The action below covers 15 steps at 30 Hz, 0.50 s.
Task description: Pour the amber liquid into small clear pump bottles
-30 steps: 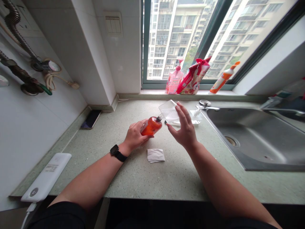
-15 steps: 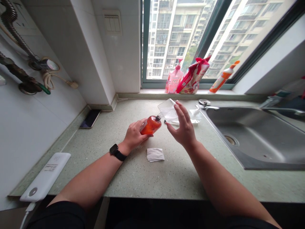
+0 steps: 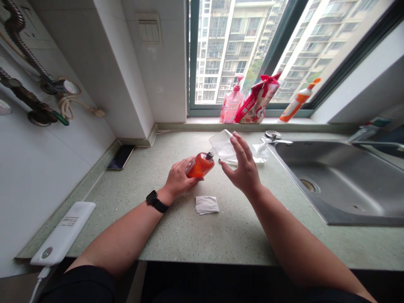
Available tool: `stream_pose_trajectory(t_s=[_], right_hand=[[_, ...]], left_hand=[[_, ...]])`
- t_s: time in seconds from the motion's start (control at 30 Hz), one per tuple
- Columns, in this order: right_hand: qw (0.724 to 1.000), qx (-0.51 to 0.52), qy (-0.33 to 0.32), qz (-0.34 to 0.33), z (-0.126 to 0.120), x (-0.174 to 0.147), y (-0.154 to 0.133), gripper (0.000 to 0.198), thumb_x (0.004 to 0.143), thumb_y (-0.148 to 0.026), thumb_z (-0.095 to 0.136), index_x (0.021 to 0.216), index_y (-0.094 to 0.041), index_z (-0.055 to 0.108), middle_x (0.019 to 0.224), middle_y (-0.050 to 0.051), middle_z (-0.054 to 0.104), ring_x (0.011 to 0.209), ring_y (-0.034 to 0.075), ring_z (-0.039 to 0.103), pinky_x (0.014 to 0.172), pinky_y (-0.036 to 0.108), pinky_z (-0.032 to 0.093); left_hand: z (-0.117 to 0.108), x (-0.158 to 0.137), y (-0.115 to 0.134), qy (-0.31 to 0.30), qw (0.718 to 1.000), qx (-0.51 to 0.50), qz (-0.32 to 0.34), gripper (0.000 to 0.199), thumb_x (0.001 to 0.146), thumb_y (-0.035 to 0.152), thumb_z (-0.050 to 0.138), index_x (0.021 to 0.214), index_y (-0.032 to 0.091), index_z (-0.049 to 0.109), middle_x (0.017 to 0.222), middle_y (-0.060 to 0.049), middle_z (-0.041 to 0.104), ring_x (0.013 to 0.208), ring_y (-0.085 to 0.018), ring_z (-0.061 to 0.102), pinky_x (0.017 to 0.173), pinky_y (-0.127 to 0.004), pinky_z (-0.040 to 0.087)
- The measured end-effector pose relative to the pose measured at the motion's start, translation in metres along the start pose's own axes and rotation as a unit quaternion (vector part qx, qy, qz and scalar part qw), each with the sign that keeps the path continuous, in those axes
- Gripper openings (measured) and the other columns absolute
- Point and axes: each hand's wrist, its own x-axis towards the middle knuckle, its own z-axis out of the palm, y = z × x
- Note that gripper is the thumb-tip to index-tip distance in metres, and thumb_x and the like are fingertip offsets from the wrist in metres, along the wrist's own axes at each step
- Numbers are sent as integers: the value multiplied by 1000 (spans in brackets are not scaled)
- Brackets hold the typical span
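My left hand [image 3: 180, 177], below a black watch, is wrapped round a bottle of orange-red liquid [image 3: 201, 166], which leans up to the right. At its dark neck it meets the mouth of a clear, empty-looking bottle [image 3: 222, 145], tilted down to the left. My right hand [image 3: 243, 168] grips this clear bottle between thumb and fingers. Whether any liquid runs between the two mouths cannot be made out. A folded white tissue [image 3: 206, 204] lies on the counter in front of them. Close to my right thumb is a small black piece [image 3: 220, 160], partly hidden.
A steel sink [image 3: 315, 210] is set into the speckled counter [image 3: 176, 235] at right. White crumpled plastic [image 3: 261, 147] lies beside it. On the left are a phone [image 3: 120, 157] and a white power bank [image 3: 65, 233] with cable. A pink pump bottle [image 3: 231, 106] stands on the sill.
The view has shifted very slightly. Both hands keep their hold on the two bottles, and the bottles stay mouth to mouth.
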Motion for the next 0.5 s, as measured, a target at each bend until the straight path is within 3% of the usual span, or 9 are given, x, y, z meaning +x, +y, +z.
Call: stream_pose_trajectory(t_s=[0.5], right_hand=[[1000, 12, -5, -10, 1, 5, 0, 99, 95, -15, 70, 176, -40, 20, 176, 8, 41, 158, 38, 49, 127, 63, 49]], left_hand=[[-6, 2, 2, -8, 1000, -22, -2, 85, 83, 65, 88, 153, 26, 58, 137, -13, 76, 116, -32, 77, 102, -49, 62]])
